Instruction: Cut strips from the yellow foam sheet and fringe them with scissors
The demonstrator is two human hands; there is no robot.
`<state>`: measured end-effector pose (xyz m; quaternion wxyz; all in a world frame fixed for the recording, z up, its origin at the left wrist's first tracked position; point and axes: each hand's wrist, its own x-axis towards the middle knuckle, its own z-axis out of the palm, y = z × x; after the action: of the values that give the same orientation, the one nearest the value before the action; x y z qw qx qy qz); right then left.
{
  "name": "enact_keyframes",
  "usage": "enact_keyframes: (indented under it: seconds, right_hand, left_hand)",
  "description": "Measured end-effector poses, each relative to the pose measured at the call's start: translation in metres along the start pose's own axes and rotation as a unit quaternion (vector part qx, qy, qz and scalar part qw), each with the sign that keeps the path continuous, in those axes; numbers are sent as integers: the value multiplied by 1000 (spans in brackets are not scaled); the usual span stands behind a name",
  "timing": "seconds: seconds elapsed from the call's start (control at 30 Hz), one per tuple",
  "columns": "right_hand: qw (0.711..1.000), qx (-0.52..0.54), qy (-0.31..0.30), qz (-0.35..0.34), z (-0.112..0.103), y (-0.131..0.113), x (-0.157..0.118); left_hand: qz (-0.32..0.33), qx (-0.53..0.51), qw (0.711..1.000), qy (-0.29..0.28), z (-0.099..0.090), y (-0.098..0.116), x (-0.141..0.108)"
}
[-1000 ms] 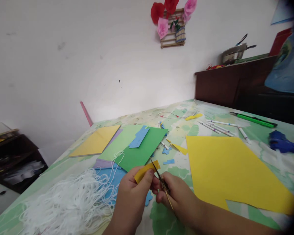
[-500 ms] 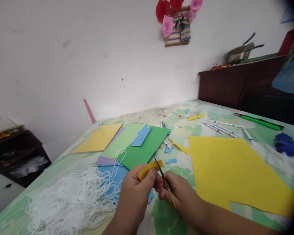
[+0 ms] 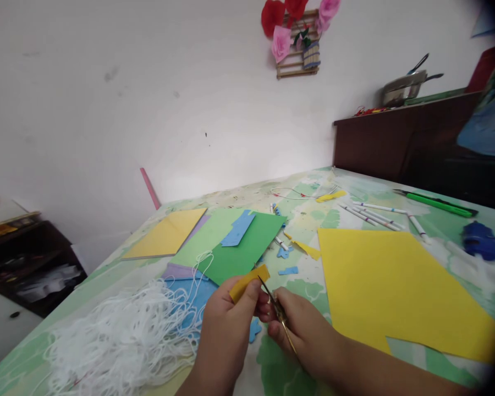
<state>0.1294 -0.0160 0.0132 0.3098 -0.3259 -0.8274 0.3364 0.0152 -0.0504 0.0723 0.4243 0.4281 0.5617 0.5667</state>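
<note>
My left hand [image 3: 234,319] pinches a small strip of yellow paper [image 3: 249,281] between thumb and fingers. In my right hand [image 3: 301,324] is a pair of scissors [image 3: 279,312], its fingers closed round the handles. The blade tips lie against the strip's lower right edge, just beside my left thumb. Part of the handles is hidden by the right hand. Beyond the hands lie green sheets [image 3: 235,258] with a blue strip [image 3: 238,230] on top. A blue cut-out [image 3: 254,330] rests on the table between my wrists.
A tangled heap of white cord [image 3: 124,335] covers the left front of the table. A large yellow sheet [image 3: 388,286] lies to the right. Past it are several white sticks [image 3: 379,215], a green cutter knife [image 3: 439,205] and a dark blue object [image 3: 484,241].
The yellow strip has tilted and shifted slightly left in my left hand. The scissor blades have moved a little left and down along the strip.
</note>
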Motion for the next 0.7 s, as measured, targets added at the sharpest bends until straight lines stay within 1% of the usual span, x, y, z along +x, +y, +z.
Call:
enact_keyframes:
  seconds: [0.13, 0.27, 0.43, 0.57, 0.7]
  right_hand:
    - [1000, 4, 2, -1, 0, 1, 0]
    - [1000, -4, 3, 6, 1, 3, 0]
    - [1000, -12, -2, 6, 1, 4, -1]
    - [1000, -5, -14, 3, 0, 4, -1]
    - [1000, 8, -12, -3, 2, 5, -1]
  left_hand:
    - [-1, 8, 1000, -11, 1, -2, 2]
    - [8, -7, 1000, -9, 1, -4, 3]
    - [4, -3, 1000, -10, 2, -3, 2]
    - [8, -1, 1000, -27, 1, -5, 1]
    - [13, 11, 999, -35, 0, -7, 1]
